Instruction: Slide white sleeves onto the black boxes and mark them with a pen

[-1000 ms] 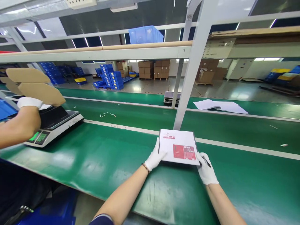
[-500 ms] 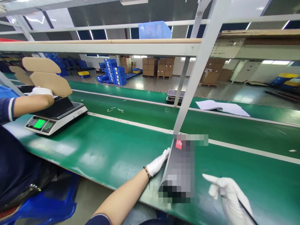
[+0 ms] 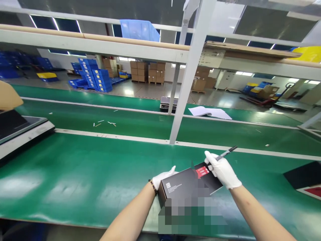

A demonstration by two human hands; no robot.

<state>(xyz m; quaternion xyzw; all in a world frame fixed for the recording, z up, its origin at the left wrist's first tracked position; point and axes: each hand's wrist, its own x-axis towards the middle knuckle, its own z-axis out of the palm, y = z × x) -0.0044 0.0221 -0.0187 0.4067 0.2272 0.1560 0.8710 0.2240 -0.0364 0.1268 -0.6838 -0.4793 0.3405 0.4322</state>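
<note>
A black cardboard box (image 3: 179, 184) with a red label and small white print lies at an angle on the green bench; a blurred patch hides its lower part. My left hand (image 3: 163, 178), in a white glove with a beaded bracelet at the wrist, holds the box at its left end. My right hand (image 3: 223, 170), also gloved, is closed around a marker pen (image 3: 227, 153), whose dark end points up to the right. Its fingertips are at the box's right end, beside the red label; whether they touch it I cannot tell.
A weighing scale (image 3: 27, 134) stands at the left with a dark item on it. A dark box with red (image 3: 304, 180) lies at the right edge. A white post (image 3: 187, 77) rises behind my hands. White papers (image 3: 210, 112) and another scale (image 3: 165, 103) lie farther back.
My view has swung right, and the co-worker's arm has left it. The box has turned from lengthwise to slanting crosswise. My right hand has moved up to the box's right end with the pen.
</note>
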